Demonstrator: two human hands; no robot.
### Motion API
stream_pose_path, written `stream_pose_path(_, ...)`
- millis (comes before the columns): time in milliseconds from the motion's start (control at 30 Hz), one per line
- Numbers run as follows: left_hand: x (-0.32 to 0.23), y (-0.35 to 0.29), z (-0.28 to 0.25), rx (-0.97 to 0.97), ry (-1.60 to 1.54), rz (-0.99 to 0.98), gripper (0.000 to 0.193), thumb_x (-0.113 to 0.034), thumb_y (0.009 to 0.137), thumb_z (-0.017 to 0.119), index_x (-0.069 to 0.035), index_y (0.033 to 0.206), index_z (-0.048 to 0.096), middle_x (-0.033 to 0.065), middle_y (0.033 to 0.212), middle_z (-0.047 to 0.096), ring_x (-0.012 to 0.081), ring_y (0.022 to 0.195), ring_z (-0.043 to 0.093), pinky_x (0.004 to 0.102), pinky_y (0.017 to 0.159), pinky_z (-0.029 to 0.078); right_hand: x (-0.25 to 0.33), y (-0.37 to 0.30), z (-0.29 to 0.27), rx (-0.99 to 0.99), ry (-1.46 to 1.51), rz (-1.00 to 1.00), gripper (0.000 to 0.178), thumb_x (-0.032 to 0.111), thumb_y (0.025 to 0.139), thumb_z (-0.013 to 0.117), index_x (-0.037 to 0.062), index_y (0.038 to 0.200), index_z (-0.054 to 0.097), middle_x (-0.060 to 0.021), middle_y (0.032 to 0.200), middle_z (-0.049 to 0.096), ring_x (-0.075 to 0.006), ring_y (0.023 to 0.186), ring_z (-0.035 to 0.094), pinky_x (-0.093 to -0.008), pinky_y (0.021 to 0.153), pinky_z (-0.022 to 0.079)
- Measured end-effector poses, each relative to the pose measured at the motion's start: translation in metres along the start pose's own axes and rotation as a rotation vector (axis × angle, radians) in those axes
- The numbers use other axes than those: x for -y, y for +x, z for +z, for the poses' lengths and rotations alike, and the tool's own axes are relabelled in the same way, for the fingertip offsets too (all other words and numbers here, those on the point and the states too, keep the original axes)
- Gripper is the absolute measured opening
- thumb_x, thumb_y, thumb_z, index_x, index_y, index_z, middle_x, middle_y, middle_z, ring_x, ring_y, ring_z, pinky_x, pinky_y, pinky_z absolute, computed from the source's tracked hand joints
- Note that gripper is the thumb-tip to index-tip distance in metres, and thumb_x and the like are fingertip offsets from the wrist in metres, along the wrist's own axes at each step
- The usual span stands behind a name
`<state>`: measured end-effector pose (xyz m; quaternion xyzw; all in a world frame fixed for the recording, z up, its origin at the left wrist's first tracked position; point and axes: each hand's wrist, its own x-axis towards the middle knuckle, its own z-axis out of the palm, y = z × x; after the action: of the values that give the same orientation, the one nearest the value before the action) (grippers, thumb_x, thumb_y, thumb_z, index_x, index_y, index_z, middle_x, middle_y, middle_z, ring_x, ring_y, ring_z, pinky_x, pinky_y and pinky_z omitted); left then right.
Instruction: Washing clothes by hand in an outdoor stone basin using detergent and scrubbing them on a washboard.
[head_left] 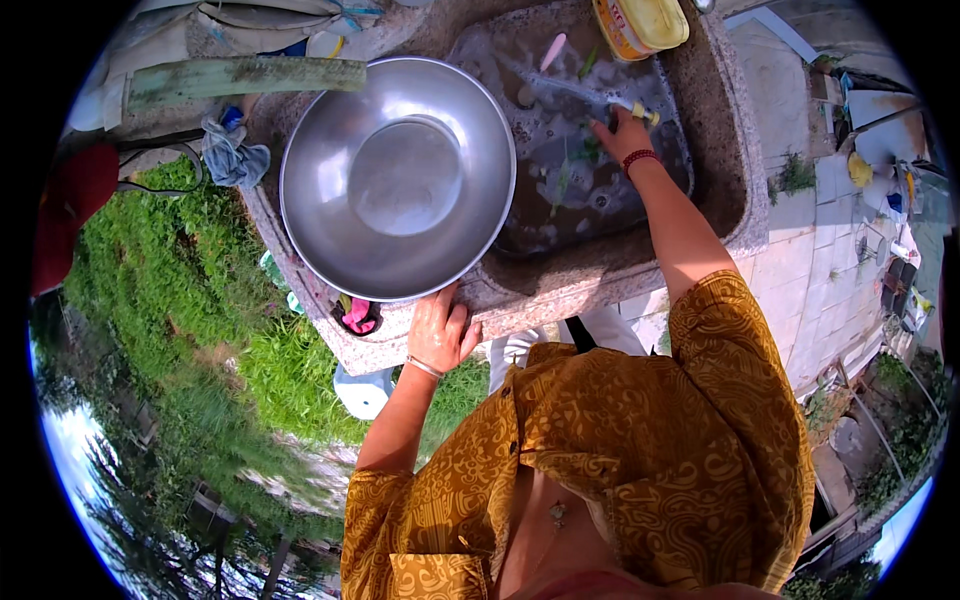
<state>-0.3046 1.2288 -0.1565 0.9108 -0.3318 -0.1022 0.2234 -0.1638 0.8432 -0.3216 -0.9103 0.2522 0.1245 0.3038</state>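
Note:
My left hand (438, 330) lies flat on the stone sink's front ledge (530, 310), its fingertips against the underside of a wide steel basin (405, 175). The basin looks bare inside and rests over the left part of the sink. In the right-hand compartment, my right hand (625, 138) reaches down over cloudy, foamy water (560, 200). Thumb and fingers are apart, close to a small yellow fitting (645, 113). A pale band, water or clear hose, runs left from that fitting. Green leafy bits (585, 150) float below the hand.
A yellow tub (645, 25) stands at the sink's far right corner. A pink oblong thing (553, 52) lies in the water. A greenish board (245, 80) and a grey-blue cloth (235, 150) are at the left. Pink cloth (357, 314) sits in a ledge hollow.

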Motion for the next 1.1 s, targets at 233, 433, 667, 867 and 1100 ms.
stream_pose_path(233, 0.001, 0.0, 0.001, 0.004, -0.002, -0.002, 0.03, -0.024, 0.074, 0.065, 0.002, 0.087, 0.056, 0.0247, 0.121, 0.048, 0.0416, 0.108, 0.048, 0.0501, 0.092, 0.04, 0.062, -0.04, 0.03, 0.503, -0.225, -0.274, 0.056, 0.041, 0.076, 0.067, 0.0045, 0.117, 0.055, -0.0229, 0.111, 0.059, -0.0367, 0.102, 0.057, -0.0419, 0.091, 0.044)
stream_pose_path(433, 0.0, -0.002, -0.002, 0.028, 0.003, -0.012, 0.03, -0.024, 0.075, 0.064, 0.002, 0.086, 0.055, 0.0258, 0.121, 0.048, 0.0445, 0.112, 0.047, 0.0495, 0.095, 0.039, 0.089, -0.105, 0.063, 0.782, -0.052, -0.418, 0.061, 0.039, 0.074, 0.066, 0.0084, 0.125, 0.053, -0.021, 0.115, 0.059, -0.0337, 0.105, 0.058, -0.0418, 0.091, 0.046)
stream_pose_path(667, 0.001, -0.001, 0.004, 0.012, 0.016, 0.005, 0.029, -0.024, 0.076, 0.063, 0.002, 0.087, 0.056, 0.0243, 0.12, 0.049, 0.0433, 0.112, 0.047, 0.0485, 0.095, 0.039, 0.096, -0.117, 0.079, 1.309, -0.275, -0.297, 0.045, 0.024, 0.078, 0.062, -0.0021, 0.114, 0.057, -0.0187, 0.095, 0.064, -0.0251, 0.072, 0.064, -0.0353, 0.053, 0.052)
stream_pose_path(867, 0.003, -0.003, 0.004, 0.02, 0.024, -0.001, 0.029, -0.025, 0.076, 0.063, 0.001, 0.088, 0.056, 0.0238, 0.121, 0.048, 0.0423, 0.113, 0.046, 0.049, 0.096, 0.038, 0.025, -0.137, -0.089, 0.725, 0.754, -0.057, 0.02, 0.017, 0.09, 0.056, 0.0028, 0.105, 0.058, -0.0026, 0.083, 0.061, -0.0085, 0.07, 0.057, -0.0237, 0.059, 0.049)
stream_pose_path(1100, 0.006, -0.008, 0.001, 0.012, 0.008, 0.021, 0.03, -0.026, 0.076, 0.063, 0.001, 0.088, 0.057, 0.0233, 0.123, 0.047, 0.042, 0.114, 0.044, 0.0497, 0.097, 0.036, -0.182, -0.313, -0.167, 0.165, 1.486, 0.817, 0.017, 0.015, 0.089, 0.057, 0.0055, 0.102, 0.057, -0.007, 0.086, 0.06, -0.0215, 0.088, 0.06, -0.0378, 0.073, 0.053)
